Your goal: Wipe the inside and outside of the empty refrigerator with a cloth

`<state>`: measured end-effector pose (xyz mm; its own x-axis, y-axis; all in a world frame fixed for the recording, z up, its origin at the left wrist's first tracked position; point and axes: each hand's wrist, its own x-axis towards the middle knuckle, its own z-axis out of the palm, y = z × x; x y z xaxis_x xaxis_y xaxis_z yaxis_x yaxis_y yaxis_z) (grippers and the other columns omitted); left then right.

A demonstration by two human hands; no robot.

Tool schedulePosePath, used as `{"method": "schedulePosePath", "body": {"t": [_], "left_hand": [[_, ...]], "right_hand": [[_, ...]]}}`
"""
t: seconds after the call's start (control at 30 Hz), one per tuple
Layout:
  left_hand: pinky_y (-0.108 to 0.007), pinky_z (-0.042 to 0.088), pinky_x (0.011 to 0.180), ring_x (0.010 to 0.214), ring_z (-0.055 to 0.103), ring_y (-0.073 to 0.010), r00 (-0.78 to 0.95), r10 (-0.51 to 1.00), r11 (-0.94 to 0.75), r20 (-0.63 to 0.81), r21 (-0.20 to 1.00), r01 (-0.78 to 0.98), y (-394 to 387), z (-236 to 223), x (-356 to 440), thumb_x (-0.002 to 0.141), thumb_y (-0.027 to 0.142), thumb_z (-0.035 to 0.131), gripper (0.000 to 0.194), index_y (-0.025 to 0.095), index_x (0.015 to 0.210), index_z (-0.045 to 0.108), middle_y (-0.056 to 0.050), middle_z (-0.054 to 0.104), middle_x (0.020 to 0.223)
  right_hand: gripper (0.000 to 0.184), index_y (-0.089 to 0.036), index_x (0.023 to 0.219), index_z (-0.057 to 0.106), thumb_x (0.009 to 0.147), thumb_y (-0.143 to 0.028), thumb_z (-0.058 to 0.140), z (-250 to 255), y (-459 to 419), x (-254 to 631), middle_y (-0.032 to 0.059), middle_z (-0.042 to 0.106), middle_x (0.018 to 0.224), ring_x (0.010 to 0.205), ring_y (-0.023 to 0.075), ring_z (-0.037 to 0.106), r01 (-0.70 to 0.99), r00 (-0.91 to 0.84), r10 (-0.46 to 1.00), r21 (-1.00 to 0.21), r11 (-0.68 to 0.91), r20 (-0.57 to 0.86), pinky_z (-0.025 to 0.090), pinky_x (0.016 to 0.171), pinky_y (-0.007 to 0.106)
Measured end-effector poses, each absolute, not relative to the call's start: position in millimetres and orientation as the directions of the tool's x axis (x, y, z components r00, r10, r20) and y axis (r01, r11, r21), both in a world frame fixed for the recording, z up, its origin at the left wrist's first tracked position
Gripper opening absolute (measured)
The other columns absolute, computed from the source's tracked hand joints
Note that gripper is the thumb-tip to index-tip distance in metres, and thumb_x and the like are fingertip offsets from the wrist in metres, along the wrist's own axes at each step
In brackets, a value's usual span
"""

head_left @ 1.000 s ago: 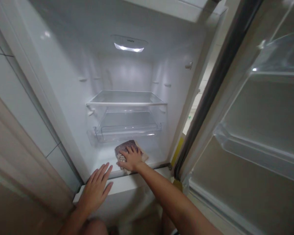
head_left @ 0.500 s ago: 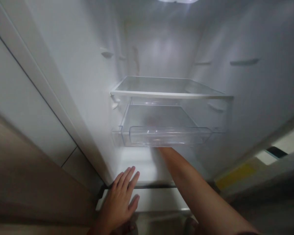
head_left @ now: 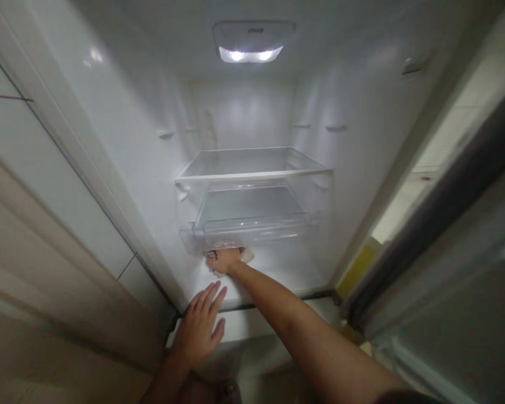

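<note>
Inside an open fridge, my right hand point(head_left: 226, 260) is closed on a pale cloth point(head_left: 247, 255), pressed to the white fridge floor point(head_left: 278, 269) toward its left side. Its fingertips are partly hidden behind the clear drawer point(head_left: 256, 227) just above. My left hand point(head_left: 202, 322) lies with fingers stretched out over the front edge of the fridge, at the lower left, holding nothing.
A glass shelf point(head_left: 252, 163) with a white front edge sits above the drawer. The fridge light point(head_left: 252, 53) glows at the top. Tiled wall point(head_left: 67, 157) runs along the left, and the open door point(head_left: 467, 303) stands at the right.
My right hand has come forward and left from beneath the drawer, so the cloth now shows. My left hand stays about in place. The view has tilted up and shifted, showing the light and door.
</note>
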<state>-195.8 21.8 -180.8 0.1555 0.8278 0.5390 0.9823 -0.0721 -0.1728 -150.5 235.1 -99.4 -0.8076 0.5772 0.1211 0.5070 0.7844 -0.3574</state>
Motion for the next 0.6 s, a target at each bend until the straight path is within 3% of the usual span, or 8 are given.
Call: {"method": "schedulePosePath", "body": {"t": [0.1, 0.27, 0.47, 0.6], "left_hand": [[-0.048, 0.036, 0.124, 0.148, 0.055, -0.0335, 0.194, 0.803, -0.104, 0.563, -0.188, 0.977, 24.1, -182.1, -197.5, 0.096, 0.028, 0.061, 0.076, 0.018, 0.169, 0.042, -0.016, 0.058, 0.164], [-0.049, 0.040, 0.121, 0.147, 0.058, -0.0351, 0.230, 0.784, -0.125, 0.577, -0.216, 0.968, 24.5, -181.4, -198.5, 0.101, 0.032, 0.057, 0.080, 0.019, 0.175, 0.029, -0.017, 0.059, 0.163], [-0.047, 0.043, 0.118, 0.146, 0.060, -0.0357, 0.343, 0.776, -0.221, 0.529, -0.280, 0.934, 23.7, -176.0, -213.2, 0.103, 0.040, 0.055, 0.084, 0.020, 0.177, 0.021, -0.019, 0.056, 0.166], [-0.044, 0.043, 0.119, 0.147, 0.059, -0.0338, 0.373, 0.782, -0.259, 0.500, -0.285, 0.923, 23.3, -175.6, -221.2, 0.102, 0.040, 0.053, 0.084, 0.020, 0.177, 0.022, -0.018, 0.055, 0.167]], "right_hand": [[0.049, -0.028, 0.138, 0.071, 0.097, -0.054, 0.074, -95.1, 223.2, -107.6, 0.0120, 0.064, 0.142, 0.138, 0.0330, 0.057, 0.507, -0.815, 0.568, -0.335, 0.794, 0.113, 0.042, 0.122, 0.055], [0.060, -0.034, 0.144, 0.067, 0.091, -0.062, 0.073, -94.9, 223.5, -36.6, 0.0136, 0.058, 0.147, 0.140, 0.0347, 0.053, 0.607, -0.747, 0.662, -0.343, 0.717, 0.064, 0.038, 0.119, 0.059], [0.066, -0.035, 0.157, 0.060, 0.097, -0.062, 0.064, -95.1, 253.2, 31.3, 0.0182, 0.037, 0.171, 0.157, 0.0444, 0.035, 0.847, -0.397, 0.917, -0.374, 0.379, 0.031, 0.028, 0.123, 0.066], [0.070, -0.034, 0.161, 0.059, 0.097, -0.062, 0.066, -100.0, 281.3, 44.0, 0.0187, 0.038, 0.171, 0.159, 0.0424, 0.033, 0.883, -0.274, 0.961, -0.385, 0.268, 0.041, 0.027, 0.125, 0.061]]}}
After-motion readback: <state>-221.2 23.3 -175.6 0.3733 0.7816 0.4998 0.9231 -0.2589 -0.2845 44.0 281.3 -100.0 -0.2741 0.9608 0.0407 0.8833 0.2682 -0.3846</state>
